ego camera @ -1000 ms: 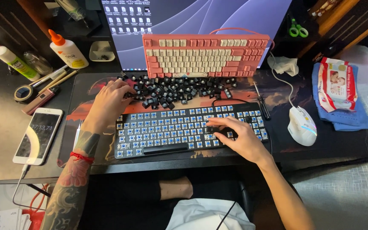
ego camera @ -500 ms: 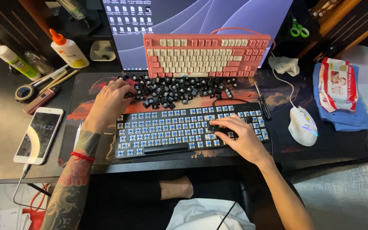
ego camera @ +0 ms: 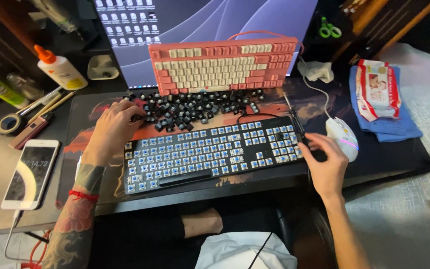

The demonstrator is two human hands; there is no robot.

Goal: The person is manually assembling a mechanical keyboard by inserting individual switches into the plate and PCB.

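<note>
On the counter's dark mat (ego camera: 389,154) lies a black keyboard (ego camera: 210,152) with bare blue switches, a heap of loose black keycaps (ego camera: 195,107) just behind it. The left hand (ego camera: 113,129) curls its fingers into the heap's left edge; the right hand (ego camera: 327,167), loosely spread, rests beside a white mouse (ego camera: 343,137). A pink keyboard (ego camera: 222,65) leans against the monitor (ego camera: 205,20).

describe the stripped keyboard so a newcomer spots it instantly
On the dark desk mat, nearest the person, lies a black full-size keyboard between both hands. Unlike the pink-and-cream keyboard propped behind it, its keycaps are off, exposing blue switches.
</note>
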